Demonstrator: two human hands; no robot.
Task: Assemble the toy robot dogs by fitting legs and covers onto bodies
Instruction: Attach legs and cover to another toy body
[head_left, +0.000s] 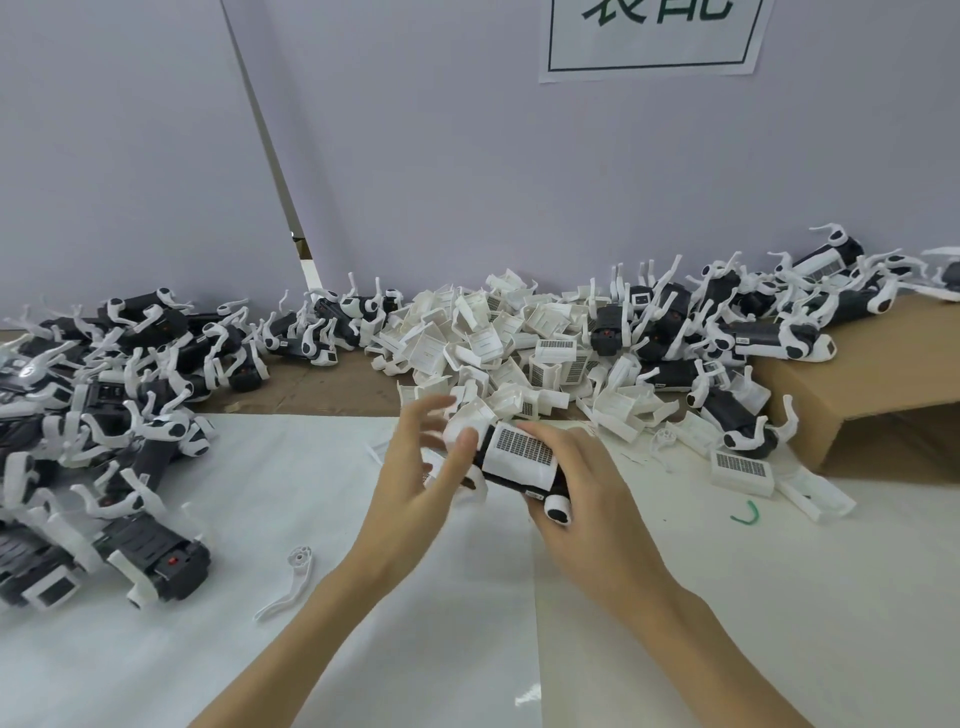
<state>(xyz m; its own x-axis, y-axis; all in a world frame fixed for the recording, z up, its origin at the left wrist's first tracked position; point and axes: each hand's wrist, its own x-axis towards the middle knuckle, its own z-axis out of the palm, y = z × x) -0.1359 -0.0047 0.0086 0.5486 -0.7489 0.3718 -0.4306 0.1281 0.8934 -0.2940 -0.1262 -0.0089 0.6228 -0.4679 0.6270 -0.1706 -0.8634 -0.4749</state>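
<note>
A black toy robot dog body (511, 480) with a white grilled cover (522, 452) on top sits in mid-air over the table centre. My right hand (592, 499) grips it from the right, fingers wrapped over the cover and body; a white leg joint with a black cap (558, 512) shows below my fingers. My left hand (423, 467) is at the body's left end, fingers spread and slightly blurred, thumb touching the cover's left edge.
A heap of loose white covers (498, 343) lies behind the hands. Piles of dogs with legs lie at the left (104, 415) and back right (727, 322). A cardboard box (872, 384) stands right. A loose white leg (291, 582) and a cover (740, 470) lie on the white sheet.
</note>
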